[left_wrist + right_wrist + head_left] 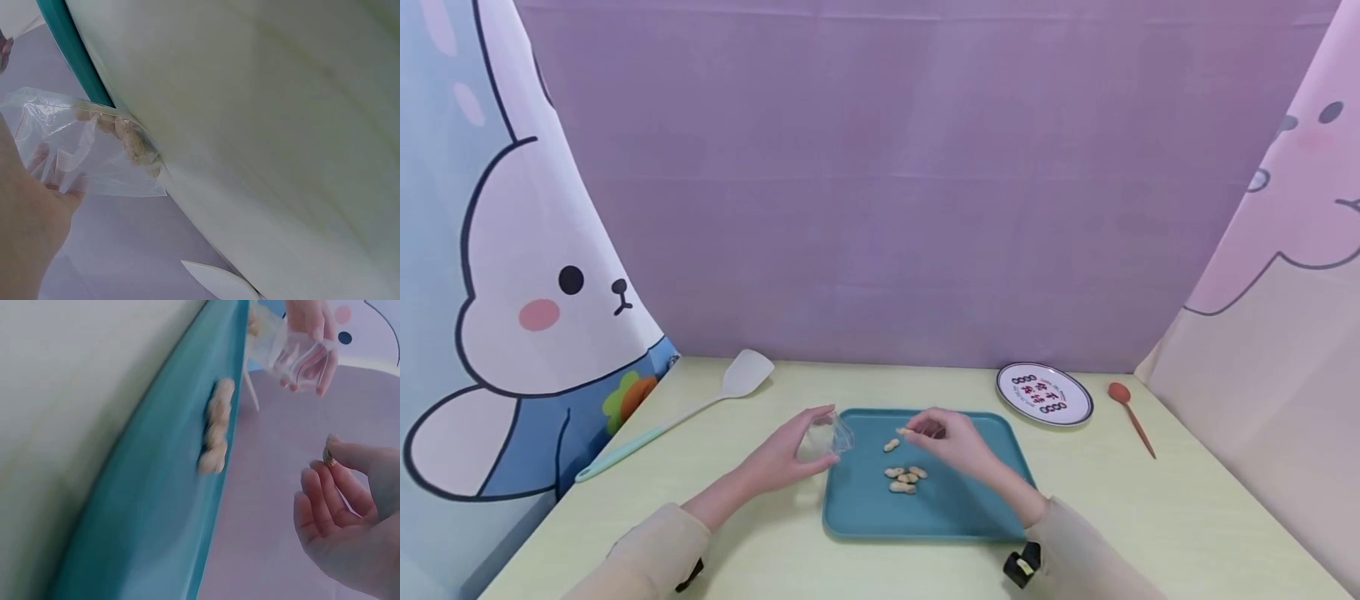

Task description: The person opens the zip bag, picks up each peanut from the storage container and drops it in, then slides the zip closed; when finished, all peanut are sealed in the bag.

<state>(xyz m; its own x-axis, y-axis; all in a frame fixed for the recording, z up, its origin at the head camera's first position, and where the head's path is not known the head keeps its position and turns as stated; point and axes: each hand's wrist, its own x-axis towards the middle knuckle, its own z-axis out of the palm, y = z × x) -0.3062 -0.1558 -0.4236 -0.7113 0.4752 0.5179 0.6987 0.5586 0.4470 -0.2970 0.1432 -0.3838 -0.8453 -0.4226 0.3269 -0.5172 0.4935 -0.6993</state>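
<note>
My left hand holds a clear plastic bag beside the left edge of a teal tray, its mouth turned toward the tray. Several peanuts lie at the bottom of the bag. Over the tray, my right hand pinches one peanut between thumb and fingertip; the other fingers are bent and hold nothing. Below that hand a single peanut rests on the tray, with a small group of several peanuts nearer to me.
A white spatula with a pale green handle lies on the left of the table. Behind the tray at the right are a printed plate and a reddish-brown spoon. A purple curtain hangs along the back edge.
</note>
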